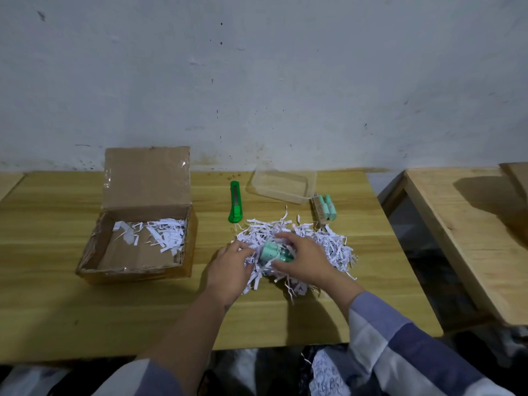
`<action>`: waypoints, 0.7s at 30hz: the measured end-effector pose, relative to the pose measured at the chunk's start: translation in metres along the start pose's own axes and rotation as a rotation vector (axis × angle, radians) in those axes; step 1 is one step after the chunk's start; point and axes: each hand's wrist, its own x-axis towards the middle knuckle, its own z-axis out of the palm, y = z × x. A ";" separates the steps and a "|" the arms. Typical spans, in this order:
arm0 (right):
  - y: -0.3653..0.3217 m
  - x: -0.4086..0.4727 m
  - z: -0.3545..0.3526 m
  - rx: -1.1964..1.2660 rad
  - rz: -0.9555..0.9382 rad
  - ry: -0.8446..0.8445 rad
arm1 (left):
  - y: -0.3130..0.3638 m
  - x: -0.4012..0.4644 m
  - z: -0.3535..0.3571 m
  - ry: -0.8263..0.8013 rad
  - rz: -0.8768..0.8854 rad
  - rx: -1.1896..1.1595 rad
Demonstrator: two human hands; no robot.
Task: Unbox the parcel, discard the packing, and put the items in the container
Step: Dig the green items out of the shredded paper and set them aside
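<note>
A heap of white shredded paper [328,244] lies on the wooden table [57,224]. My right hand [303,258] grips a small bundle of mint-green bottles [273,251] in the heap's middle. My left hand [228,264] rests with spread fingers on the heap's left edge, next to the bottles. The open cardboard box [137,244] stands at the left with some shreds left inside. An empty clear plastic container [283,185] sits at the back. Beside it lie mint-green bottles with a small brown box [324,208].
A green utility knife [235,202] lies between the box and the container. A second wooden table [471,224] stands to the right across a gap. More shredded paper [325,372] lies below the table's near edge. A white wall runs behind.
</note>
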 end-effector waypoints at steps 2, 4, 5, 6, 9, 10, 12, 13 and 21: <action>-0.001 0.002 -0.007 0.084 0.026 0.022 | 0.005 -0.001 -0.003 -0.017 -0.019 0.056; -0.004 0.003 -0.013 0.146 0.035 0.033 | 0.009 0.000 -0.006 -0.020 -0.023 0.109; -0.007 0.004 -0.016 0.199 0.034 0.032 | 0.010 0.000 -0.008 -0.023 -0.021 0.124; -0.009 0.004 -0.020 0.264 0.034 0.031 | 0.011 0.001 -0.010 -0.031 -0.020 0.134; -0.016 0.004 -0.028 0.418 0.030 0.055 | 0.013 0.000 -0.016 -0.058 -0.025 0.134; -0.016 0.005 -0.029 0.438 0.032 0.065 | 0.015 -0.001 -0.018 -0.045 -0.021 0.114; -0.015 0.008 -0.029 0.434 0.045 0.065 | 0.019 -0.004 -0.021 0.051 -0.009 0.036; -0.014 0.008 -0.029 0.426 0.054 0.055 | 0.021 -0.004 -0.023 0.116 0.003 0.003; -0.015 0.009 -0.026 0.459 0.027 -0.063 | 0.032 0.010 -0.036 0.052 0.168 -0.112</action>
